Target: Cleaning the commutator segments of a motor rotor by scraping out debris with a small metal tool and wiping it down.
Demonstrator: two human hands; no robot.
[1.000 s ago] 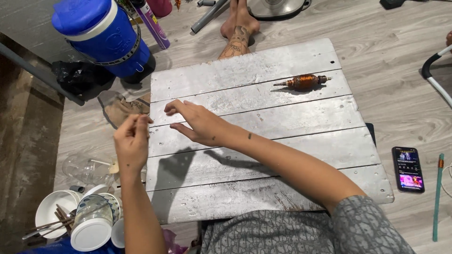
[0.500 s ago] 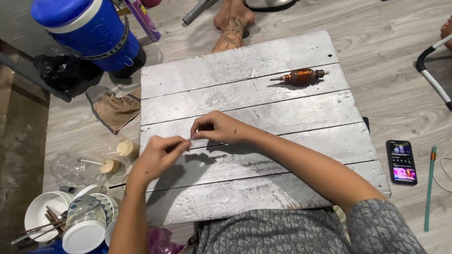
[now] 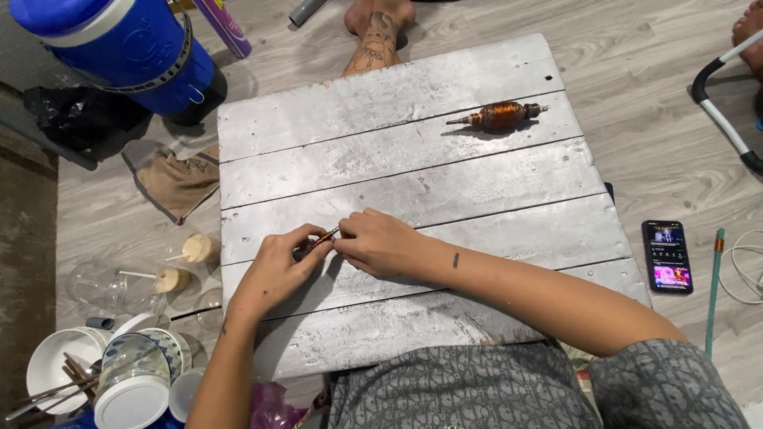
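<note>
My left hand [image 3: 280, 264] and my right hand [image 3: 375, 242] meet over the near middle of a low grey plank table [image 3: 413, 171]. Together they pinch a small thin dark tool [image 3: 319, 239], the left hand on its near end and the right fingertips on its metal tip. Most of the tool is hidden by the fingers. A copper-wound motor armature [image 3: 501, 115] lies alone on the far right of the table, well away from both hands.
A blue water cooler [image 3: 119, 48] and a tan cloth [image 3: 179, 179] are at the far left. Plastic cups, bowls and lidded jars [image 3: 131, 373] crowd the floor at the near left. A phone [image 3: 668, 256] and a thin green rod [image 3: 713, 290] lie at right. Another person's foot [image 3: 373, 40] rests beyond the table.
My left hand has come in from the table's left edge to meet my right hand, and both have settled lower on the planks, now gripping the small tool together.
</note>
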